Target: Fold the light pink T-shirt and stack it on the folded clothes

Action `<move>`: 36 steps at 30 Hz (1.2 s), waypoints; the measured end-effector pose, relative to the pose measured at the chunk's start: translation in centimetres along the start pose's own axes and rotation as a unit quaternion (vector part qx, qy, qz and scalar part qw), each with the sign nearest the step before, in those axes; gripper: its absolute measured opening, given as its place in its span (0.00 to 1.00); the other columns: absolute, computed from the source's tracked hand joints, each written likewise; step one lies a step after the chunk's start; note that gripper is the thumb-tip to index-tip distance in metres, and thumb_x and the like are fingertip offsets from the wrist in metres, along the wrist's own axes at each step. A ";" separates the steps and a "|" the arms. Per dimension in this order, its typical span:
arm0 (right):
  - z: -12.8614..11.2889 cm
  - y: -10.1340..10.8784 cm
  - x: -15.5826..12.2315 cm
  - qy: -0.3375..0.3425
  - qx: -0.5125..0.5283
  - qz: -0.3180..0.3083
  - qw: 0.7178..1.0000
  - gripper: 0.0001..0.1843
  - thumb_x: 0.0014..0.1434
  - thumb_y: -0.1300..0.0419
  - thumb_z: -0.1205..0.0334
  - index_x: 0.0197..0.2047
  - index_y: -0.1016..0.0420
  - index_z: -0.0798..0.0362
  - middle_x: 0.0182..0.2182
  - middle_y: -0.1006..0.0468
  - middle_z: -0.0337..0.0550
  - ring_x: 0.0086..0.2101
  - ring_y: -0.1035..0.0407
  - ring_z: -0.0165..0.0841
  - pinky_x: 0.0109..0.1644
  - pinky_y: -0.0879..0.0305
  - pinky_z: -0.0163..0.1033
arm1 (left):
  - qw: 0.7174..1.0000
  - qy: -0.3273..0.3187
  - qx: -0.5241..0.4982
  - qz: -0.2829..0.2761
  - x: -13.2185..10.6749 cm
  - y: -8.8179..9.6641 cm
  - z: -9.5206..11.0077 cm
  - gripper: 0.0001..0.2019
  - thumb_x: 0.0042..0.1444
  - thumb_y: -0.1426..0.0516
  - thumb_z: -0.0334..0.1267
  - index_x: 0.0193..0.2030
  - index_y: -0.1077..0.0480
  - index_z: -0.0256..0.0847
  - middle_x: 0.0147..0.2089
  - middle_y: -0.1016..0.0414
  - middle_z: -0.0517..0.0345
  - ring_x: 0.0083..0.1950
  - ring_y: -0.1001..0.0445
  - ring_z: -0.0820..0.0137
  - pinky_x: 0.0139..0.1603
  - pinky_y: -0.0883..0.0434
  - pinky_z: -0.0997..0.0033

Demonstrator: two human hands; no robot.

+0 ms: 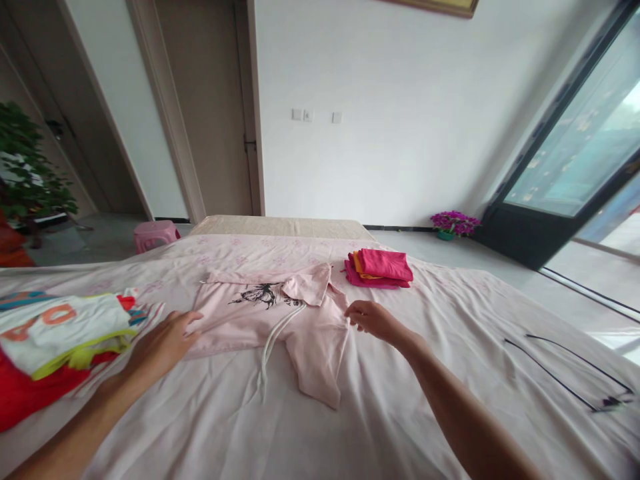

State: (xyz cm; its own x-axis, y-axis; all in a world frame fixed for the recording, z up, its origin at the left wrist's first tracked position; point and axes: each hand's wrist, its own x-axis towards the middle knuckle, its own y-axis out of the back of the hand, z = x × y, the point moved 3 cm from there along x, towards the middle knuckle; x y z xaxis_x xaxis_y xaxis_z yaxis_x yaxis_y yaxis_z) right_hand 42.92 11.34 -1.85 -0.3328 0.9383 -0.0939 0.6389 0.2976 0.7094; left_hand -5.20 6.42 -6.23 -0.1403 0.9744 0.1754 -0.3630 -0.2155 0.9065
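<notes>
A pale pink short-sleeved top (245, 327) lies spread on the bed, turned sideways, with a black print and a long white drawstring (273, 333) trailing toward me. One sleeve points toward me; near the far right part, the fabric is folded over. My left hand (173, 337) is at the top's left edge, its fingers outstretched and slightly apart. At the opposite edge, my right hand (373, 319) has its fingers curled, with thumb and forefinger pinched on the pink fabric.
Folded red and orange clothes (383, 268) are stacked beyond my right hand. A loose heap of colourful clothes (55, 337) lies at left. Thin black-framed glasses or a similar wire item (565, 377) rests at right. A pink stool (156, 235) stands beyond the bed.
</notes>
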 end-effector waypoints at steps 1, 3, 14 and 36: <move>1.2 0.1 0.6 -0.024 -0.054 0.066 0.996 0.14 0.59 0.45 0.61 0.45 0.22 0.53 0.38 0.20 0.46 0.35 0.26 0.34 0.39 0.35 0.37 | 0.999 -0.034 -0.015 -0.018 -0.6 -0.4 1.5 0.17 0.54 0.46 0.43 0.49 0.26 0.44 0.50 0.24 0.52 0.45 0.22 0.63 0.47 0.28 0.68; 3.0 0.1 1.7 -0.079 -0.123 0.136 0.980 0.20 0.62 0.44 0.56 0.55 0.27 0.53 0.43 0.21 0.49 0.40 0.26 0.36 0.43 0.36 0.38 | 0.993 -0.093 -0.060 -0.052 -1.7 -1.2 4.5 0.14 0.58 0.47 0.43 0.46 0.26 0.45 0.50 0.24 0.53 0.48 0.23 0.65 0.49 0.29 0.68; 3.3 -2.0 4.8 -0.121 -0.210 0.149 0.959 0.23 0.62 0.49 0.63 0.59 0.31 0.47 0.49 0.21 0.47 0.48 0.27 0.40 0.45 0.38 0.40 | 0.967 -0.195 -0.101 -0.131 -3.0 -4.7 10.8 0.09 0.60 0.47 0.42 0.40 0.27 0.45 0.42 0.24 0.55 0.45 0.27 0.65 0.47 0.33 0.67; -2.2 -2.6 7.9 -0.036 -0.335 0.123 0.934 0.20 0.64 0.52 0.65 0.55 0.28 0.51 0.46 0.21 0.53 0.44 0.27 0.43 0.42 0.38 0.42 | 0.931 0.145 -0.330 -0.065 9.3 -6.0 4.4 0.19 0.51 0.42 0.37 0.52 0.31 0.41 0.33 0.23 0.57 0.35 0.22 0.67 0.34 0.31 0.72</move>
State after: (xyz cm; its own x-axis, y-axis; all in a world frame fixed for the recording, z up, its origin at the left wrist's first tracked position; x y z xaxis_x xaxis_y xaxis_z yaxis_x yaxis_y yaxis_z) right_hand 37.05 17.55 -2.90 -0.1711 0.9802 0.0995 0.1055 -0.0821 0.9910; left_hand -0.27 17.03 -8.31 -0.2636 0.9575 -0.1167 -0.8673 -0.1823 0.4632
